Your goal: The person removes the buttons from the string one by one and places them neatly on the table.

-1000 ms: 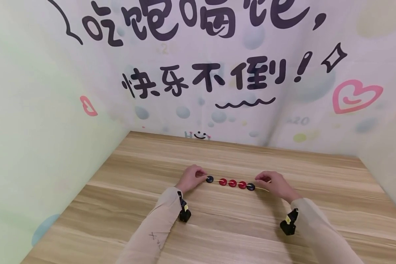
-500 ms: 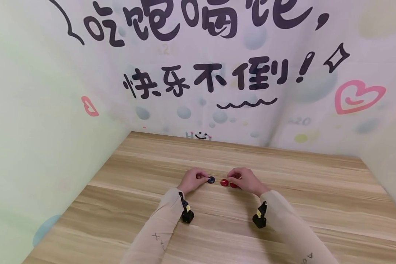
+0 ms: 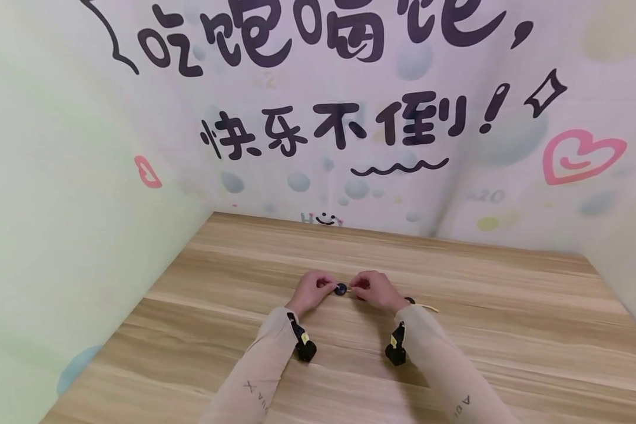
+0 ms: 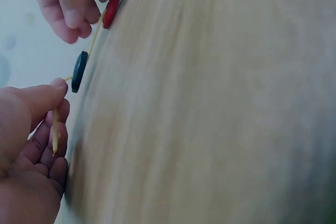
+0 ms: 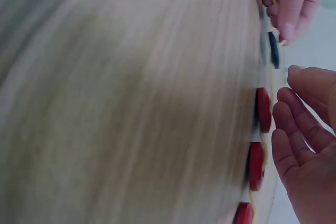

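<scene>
Several round buttons hang in a row on a yellow cord [image 4: 55,132]. My left hand [image 3: 311,291] pinches the cord between thumb and index finger, beside a dark blue button [image 4: 79,72]; the cord's short end dangles below those fingers. My right hand [image 3: 377,291] hovers over the row just right of that button. In the right wrist view its thumb and fingers are parted, with nothing held between them, close to a red button [image 5: 263,109]. The head view hides the red buttons behind this hand. Past its wrist, another dark button [image 3: 410,301] partly shows.
Everything lies on a wood-grain table [image 3: 233,265]. A white printed cloth backdrop [image 3: 307,141] hangs along the far edge, and pale cloth walls rise at both sides. A small black camera [image 3: 305,351] is strapped to each wrist.
My right hand has moved left along the row, from the cord beyond the right-hand dark button to near the left-hand one. My left hand keeps its pinch in nearly the same place.
</scene>
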Tool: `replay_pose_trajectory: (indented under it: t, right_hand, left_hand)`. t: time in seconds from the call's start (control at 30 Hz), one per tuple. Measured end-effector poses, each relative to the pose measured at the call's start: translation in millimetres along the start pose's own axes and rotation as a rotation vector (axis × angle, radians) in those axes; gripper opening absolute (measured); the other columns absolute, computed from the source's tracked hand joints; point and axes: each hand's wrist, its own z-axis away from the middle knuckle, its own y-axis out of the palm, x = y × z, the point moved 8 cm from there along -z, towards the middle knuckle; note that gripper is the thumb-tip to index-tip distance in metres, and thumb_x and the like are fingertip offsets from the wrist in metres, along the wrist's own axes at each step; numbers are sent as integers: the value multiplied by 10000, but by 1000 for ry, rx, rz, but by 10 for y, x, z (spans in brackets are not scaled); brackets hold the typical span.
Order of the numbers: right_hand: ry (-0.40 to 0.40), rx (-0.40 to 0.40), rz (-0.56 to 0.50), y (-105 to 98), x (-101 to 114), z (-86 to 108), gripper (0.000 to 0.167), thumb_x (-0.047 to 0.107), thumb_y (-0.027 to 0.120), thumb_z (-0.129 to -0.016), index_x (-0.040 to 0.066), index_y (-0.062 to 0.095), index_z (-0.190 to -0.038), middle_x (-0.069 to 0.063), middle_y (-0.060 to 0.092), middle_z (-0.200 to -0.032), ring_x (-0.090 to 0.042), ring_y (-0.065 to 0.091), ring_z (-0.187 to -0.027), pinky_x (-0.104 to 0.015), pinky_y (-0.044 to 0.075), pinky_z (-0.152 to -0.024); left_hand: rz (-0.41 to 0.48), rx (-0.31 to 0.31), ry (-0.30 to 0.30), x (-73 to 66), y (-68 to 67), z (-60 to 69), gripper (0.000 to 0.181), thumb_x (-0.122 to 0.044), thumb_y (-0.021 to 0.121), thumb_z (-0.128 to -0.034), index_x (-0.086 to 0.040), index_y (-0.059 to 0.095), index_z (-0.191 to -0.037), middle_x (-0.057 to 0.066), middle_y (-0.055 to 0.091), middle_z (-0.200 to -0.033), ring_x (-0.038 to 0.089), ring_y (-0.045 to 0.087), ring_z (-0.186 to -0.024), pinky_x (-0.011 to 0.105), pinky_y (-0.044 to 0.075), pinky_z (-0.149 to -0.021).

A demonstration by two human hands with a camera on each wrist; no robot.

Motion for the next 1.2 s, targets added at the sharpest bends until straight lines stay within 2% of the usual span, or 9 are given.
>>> replay_pose_trajectory:
  t: [0.23,0.53,0.7,0.93,1.03,1.2]
  right_hand:
    - [17,-14,21,14,-24,-28,85,88,646,-799,50,662,-874,-17,613,-817,-120,527,-738,-267,452,-675]
    - [-5,-50,27,-30,-34,-8,74,114,641,-807,56,668,-844,-10,624,-804,-124,532,-734,-278,451,-673]
    - [19,-90,1,-95,-59,28,78,101,623,-822,58,672,-866,-21,635,-843,-155,561,-795,-318,468,-714]
    - [31,-124,-61,-158,-38,63,90,76,630,-812,50,676,-885,-33,642,-872,-167,579,-816,-320,480,-726]
    - [17,-113,-67,-159,-32,65,90,52,624,-812,42,668,-890,-44,641,-881,-168,581,-810,-308,483,-704]
    - [-3,-88,-33,-142,-24,65,91,47,615,-817,27,666,-890,-45,643,-853,-153,578,-773,-300,478,-684]
  left_hand:
    - [64,-10,-12,-47,-11,-21,117,-141,608,-833,-43,666,-860,24,627,-806,99,516,-726,234,418,-673]
    - [120,-18,0,-157,13,-38,108,-121,606,-835,-30,660,-859,30,626,-790,71,505,-692,211,425,-643]
    - [130,-14,-7,-142,26,-19,99,-101,615,-825,-14,657,-847,53,633,-808,78,516,-697,213,432,-646]
    - [105,34,-26,-99,88,-16,93,-107,614,-826,-32,659,-857,41,628,-831,91,522,-722,226,439,-662]
    - [103,32,-18,-143,83,-33,98,-107,609,-830,-31,658,-866,39,628,-830,93,527,-728,224,439,-667]
    - [120,-8,13,-250,42,-59,103,-77,607,-827,0,657,-873,55,632,-814,81,512,-696,208,432,-636]
